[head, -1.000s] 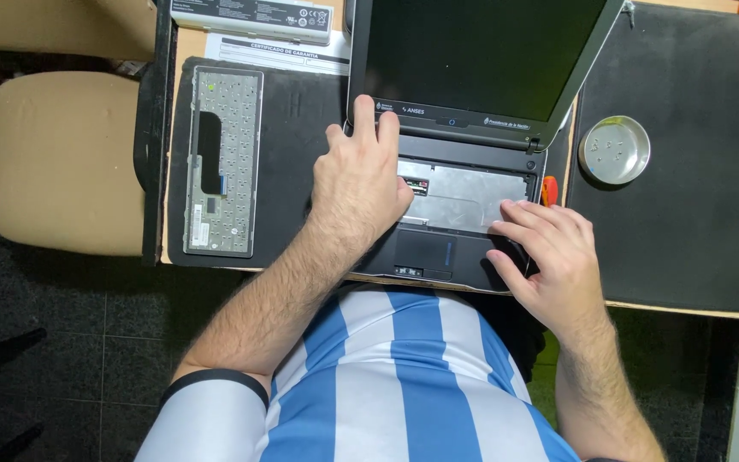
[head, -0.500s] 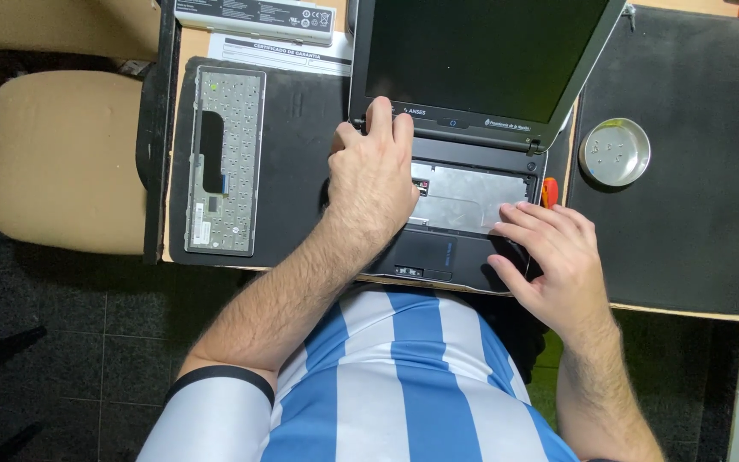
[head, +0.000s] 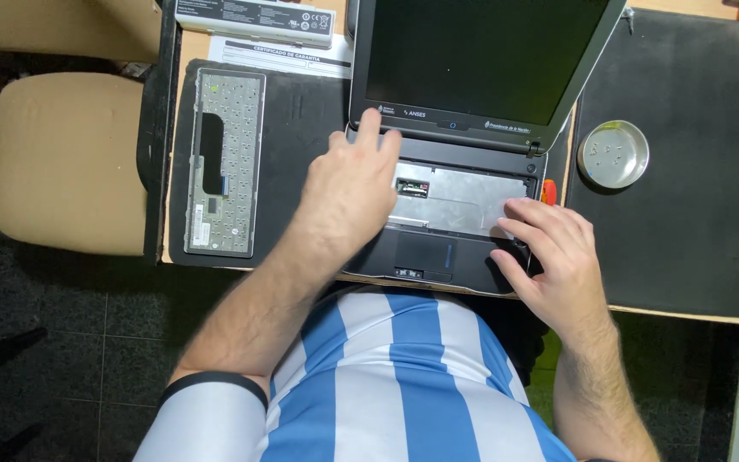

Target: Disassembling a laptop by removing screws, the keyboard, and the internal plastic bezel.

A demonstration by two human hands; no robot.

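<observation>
On the counter (head: 686, 304) sits a small dark laptop (head: 459, 184) with its keyboard already off, the bare metal tray showing. Its removed keyboard (head: 224, 162) lies face down on the mat to the left. Left hand (head: 348, 188) rests flat on the tray's upper left, fingers spread, holding nothing. Right hand (head: 549, 257) presses loosely curled fingers at the tray's right edge. A round metal dish (head: 613, 154) stands nearby; the base looks unopened.

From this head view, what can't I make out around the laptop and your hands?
- Laptop base, left part: covered by the left hand.
- Right front corner of the base: covered by the right hand.
- Red tool: mostly hidden behind the laptop's edge.
- Contents of the metal dish: too small.
- Removed keyboard: underside up, keys unseen.
- Battery pack: cut off by the top edge.
</observation>
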